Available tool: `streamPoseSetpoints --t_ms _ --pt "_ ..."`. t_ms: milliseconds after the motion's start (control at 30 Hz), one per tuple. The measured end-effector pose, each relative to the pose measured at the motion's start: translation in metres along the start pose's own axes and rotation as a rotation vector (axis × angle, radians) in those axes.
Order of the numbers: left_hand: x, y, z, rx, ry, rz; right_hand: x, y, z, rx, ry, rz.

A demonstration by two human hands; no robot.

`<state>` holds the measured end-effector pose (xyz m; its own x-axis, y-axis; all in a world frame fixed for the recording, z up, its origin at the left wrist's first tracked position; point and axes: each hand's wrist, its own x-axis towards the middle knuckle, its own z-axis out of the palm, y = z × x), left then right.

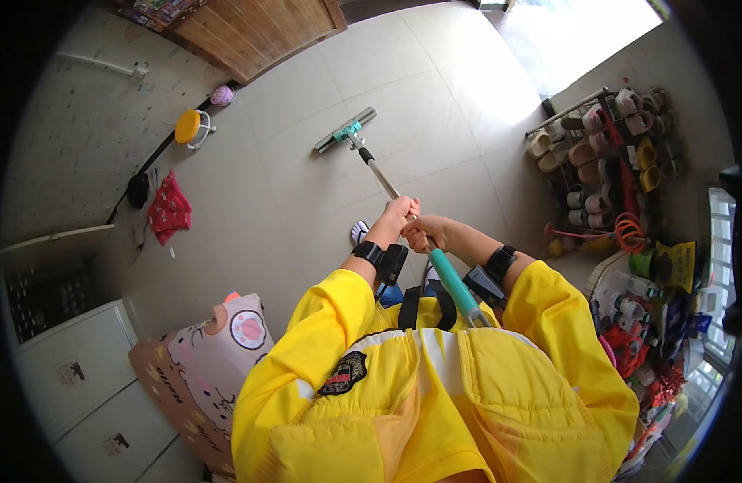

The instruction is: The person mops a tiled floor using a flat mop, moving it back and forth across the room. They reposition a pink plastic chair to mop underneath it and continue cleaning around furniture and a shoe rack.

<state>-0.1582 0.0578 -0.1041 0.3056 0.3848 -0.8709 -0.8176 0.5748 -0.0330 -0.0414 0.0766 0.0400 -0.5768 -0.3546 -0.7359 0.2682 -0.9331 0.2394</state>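
Observation:
A long-handled mop (385, 179) slants away from my body, its handle metal with a teal grip (455, 283) at the near end. The flat wide mop head (344, 131), grey with a teal middle, rests on the tiled floor (307, 185) ahead of me. My left hand (402, 211) is closed round the metal pole. Just nearer to me, my right hand (426, 232) grips the same pole above the teal part. Both wrists wear black straps with small devices.
A loaded shoe rack (604, 153) stands at the right, with cluttered goods (641, 314) nearer. Along the left wall are a yellow-topped stool (187, 126), a pink ball-like object (222, 96) and a red cloth (170, 209). A cartoon-patterned cover (202, 362) is near my left side; a wooden door (250, 32) is ahead.

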Motion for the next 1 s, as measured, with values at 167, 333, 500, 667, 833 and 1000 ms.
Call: streamPoseSetpoints --t_ms 167,333,500,667,833,1000 --pt "-0.057 0.065 0.014 0.028 0.003 0.034 0.040 -0.039 0.046 -0.012 0.021 -0.070" --pt "-0.106 0.099 0.023 0.281 0.113 0.018 0.073 -0.062 0.078 -0.032 0.074 -0.143" --pt "-0.084 0.081 0.020 0.244 0.125 -0.028 0.065 -0.043 0.058 -0.080 0.121 -0.193" --pt "-0.044 0.012 0.026 0.090 0.102 0.042 0.026 -0.009 0.001 -0.057 0.038 -0.113" --pt "-0.014 -0.068 0.043 0.012 0.077 0.000 -0.028 0.031 -0.055 -0.044 0.021 -0.048" --pt "0.005 -0.084 0.038 0.015 0.053 -0.050 -0.048 0.043 -0.064 -0.069 0.017 -0.008"
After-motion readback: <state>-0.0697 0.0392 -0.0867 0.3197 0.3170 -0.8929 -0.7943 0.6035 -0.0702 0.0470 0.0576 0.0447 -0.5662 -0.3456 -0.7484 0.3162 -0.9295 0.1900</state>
